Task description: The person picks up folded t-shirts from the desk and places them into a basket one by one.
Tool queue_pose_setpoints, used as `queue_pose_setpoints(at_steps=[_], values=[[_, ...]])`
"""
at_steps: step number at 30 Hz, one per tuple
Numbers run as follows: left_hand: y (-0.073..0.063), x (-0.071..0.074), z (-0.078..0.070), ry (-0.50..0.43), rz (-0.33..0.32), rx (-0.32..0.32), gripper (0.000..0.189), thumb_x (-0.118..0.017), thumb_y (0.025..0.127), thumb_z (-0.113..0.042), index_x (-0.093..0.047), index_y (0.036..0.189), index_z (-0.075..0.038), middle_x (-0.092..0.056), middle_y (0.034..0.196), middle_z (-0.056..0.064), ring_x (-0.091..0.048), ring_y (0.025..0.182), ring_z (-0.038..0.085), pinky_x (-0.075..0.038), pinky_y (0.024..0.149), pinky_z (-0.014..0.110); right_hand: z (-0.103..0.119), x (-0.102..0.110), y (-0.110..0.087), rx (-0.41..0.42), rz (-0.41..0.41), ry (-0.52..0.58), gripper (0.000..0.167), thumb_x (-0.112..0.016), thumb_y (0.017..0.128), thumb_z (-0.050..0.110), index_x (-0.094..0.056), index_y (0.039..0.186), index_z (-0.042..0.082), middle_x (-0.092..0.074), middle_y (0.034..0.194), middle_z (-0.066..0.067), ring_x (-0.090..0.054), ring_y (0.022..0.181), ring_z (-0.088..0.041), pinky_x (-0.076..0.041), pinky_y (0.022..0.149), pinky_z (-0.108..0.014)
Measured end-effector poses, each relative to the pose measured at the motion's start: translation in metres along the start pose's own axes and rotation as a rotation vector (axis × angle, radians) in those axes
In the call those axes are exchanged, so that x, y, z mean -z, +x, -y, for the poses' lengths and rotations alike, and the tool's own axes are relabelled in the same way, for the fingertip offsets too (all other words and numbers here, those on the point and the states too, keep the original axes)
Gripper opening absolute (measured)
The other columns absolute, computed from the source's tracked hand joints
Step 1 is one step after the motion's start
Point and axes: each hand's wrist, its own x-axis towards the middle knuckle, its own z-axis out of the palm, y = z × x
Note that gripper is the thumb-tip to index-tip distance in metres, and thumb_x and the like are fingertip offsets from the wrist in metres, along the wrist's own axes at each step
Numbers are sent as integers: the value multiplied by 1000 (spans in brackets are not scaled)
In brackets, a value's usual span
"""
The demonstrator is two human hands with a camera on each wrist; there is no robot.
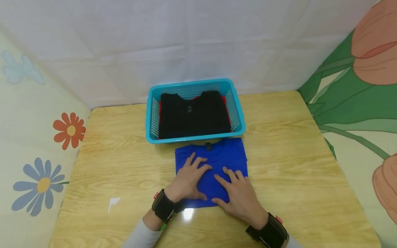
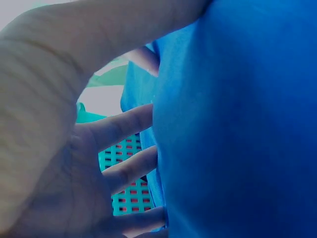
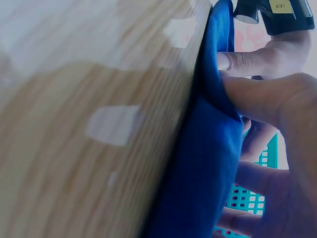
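Note:
A folded blue shirt (image 1: 218, 156) lies on the table just in front of the basket, its dark collar label (image 1: 208, 146) on the far side. My left hand (image 1: 187, 179) rests on its left half with fingers spread. On the right half, my right hand (image 1: 243, 197) touches the cloth with bent, spread fingertips. Both thumbs reach toward each other near the shirt's near edge. In the left wrist view, blue cloth (image 2: 237, 124) fills the right side, fingertips against it. The right wrist view shows the shirt's near edge (image 3: 203, 153) as a rounded, thick fold.
A turquoise plastic basket (image 1: 149, 115) stands at the back middle of the wooden table (image 1: 288, 155). Inside lies a folded black shirt (image 1: 193, 122) over red cloth (image 1: 224, 100). A small white mark (image 1: 114, 200) shows at left. White cloth (image 1: 186, 44) hangs behind.

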Motion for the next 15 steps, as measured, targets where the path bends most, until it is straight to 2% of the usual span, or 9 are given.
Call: queue_pose_setpoints(at_steps=[9, 12, 15], values=[[-12, 6, 13, -16, 1, 21, 99, -99, 68, -57, -56, 151, -25, -41, 167, 7, -21, 160, 51, -34, 123, 67, 8, 0, 9, 49, 12, 30, 74, -74, 90, 69, -66, 148, 22, -56, 157, -16, -55, 129, -39, -51, 102, -55], [-17, 6, 15, -46, -14, 7, 91, -94, 77, -56, -57, 152, -21, -42, 166, 9, -23, 160, 51, -29, 127, 65, 8, 1, 9, 41, 22, 77, 71, -74, 92, 65, -67, 146, 20, -58, 155, -15, -56, 132, -39, -50, 106, -57], [-23, 5, 18, -153, -72, 21, 76, -84, 91, -49, -56, 152, -15, -42, 166, 11, -26, 160, 47, -30, 128, 62, 2, 2, 10, 28, -44, 190, 62, -78, 94, 53, -70, 141, 14, -63, 149, -13, -59, 136, -38, -48, 112, -60]])
